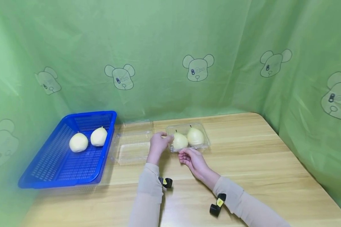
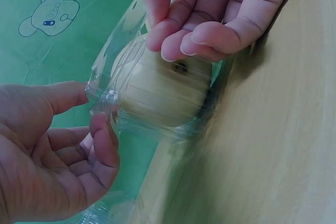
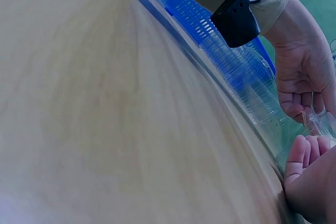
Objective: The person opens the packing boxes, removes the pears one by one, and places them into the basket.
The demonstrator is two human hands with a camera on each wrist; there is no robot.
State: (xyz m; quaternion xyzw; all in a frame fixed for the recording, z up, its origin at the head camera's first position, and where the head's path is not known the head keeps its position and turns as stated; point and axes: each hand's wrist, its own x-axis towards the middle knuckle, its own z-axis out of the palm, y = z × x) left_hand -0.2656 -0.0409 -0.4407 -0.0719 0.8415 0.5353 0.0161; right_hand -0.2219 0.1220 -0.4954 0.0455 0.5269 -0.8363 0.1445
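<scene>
Two pale yellow pears [image 1: 195,136] with dark stems sit side by side in a clear plastic clamshell box [image 1: 206,139] toward the back of the table. At the box's left side, my left hand [image 1: 160,143] holds the plastic edge between thumb and fingertips, plainest in the left wrist view. My right hand [image 1: 195,161] is at the front edge, thumb and forefinger meeting on the plastic rim and the other fingers curled. In the left wrist view, the right fingers partly cover the nearer pear [image 2: 157,87]. The right wrist view shows only a corner of the box.
Left of the hands lies another clear plastic box [image 1: 132,148], opened out. Beside it a blue slotted basket [image 1: 65,181] holds two pears [image 1: 78,142]. A green printed curtain [image 1: 159,41] hangs behind and along both sides of the wooden table [image 1: 258,164].
</scene>
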